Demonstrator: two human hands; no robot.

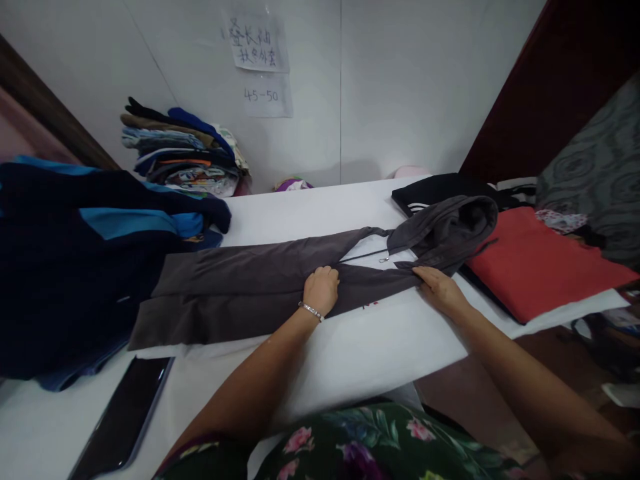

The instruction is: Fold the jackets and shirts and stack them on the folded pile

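A dark grey hooded zip jacket [240, 287] lies across the white table, folded into a long strip, its hood [445, 223] to the right. Through a gap at the neck the white tabletop shows, with a zip pull [384, 259] in it. My left hand [321, 290], a bracelet on its wrist, is closed on the jacket's front near the zip; its fingertips are hidden in the cloth. At the near edge just below the hood, my right hand [440, 290] pinches the fabric between thumb and fingers.
Dark navy and blue clothes [75, 267] are heaped on the left, with a phone [125, 413] in front. A stack of folded clothes [185, 147] stands at the back left. Red [550, 260] and black garments [435, 190] lie right. Handwritten paper signs [260, 40] hang on the wall.
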